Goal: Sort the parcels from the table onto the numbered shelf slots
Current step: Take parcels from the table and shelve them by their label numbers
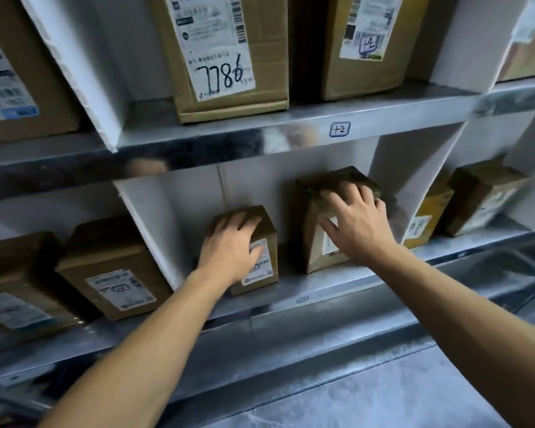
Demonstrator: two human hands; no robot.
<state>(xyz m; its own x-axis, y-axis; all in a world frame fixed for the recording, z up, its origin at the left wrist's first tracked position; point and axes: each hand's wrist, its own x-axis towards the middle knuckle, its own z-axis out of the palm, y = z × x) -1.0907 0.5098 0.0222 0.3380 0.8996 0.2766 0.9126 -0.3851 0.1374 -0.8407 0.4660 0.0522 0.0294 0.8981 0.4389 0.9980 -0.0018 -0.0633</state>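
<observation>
Two small brown parcels stand upright in the middle slot of the lower metal shelf (346, 281). My left hand (232, 242) grips the shorter left parcel (264, 267) over its top and front, fingers curled over the top edge. My right hand (357, 220) lies spread on the taller right parcel (314, 242), fingers over its top and thumb across its white label. Both parcels rest on the shelf board between two white dividers.
A label reading "1-2" (339, 129) marks the upper shelf edge. Above it stand a box marked "7786" (229, 57) and another box (368, 41). More parcels fill the left slot (112, 270) and the right slot (479, 196). Grey floor lies below.
</observation>
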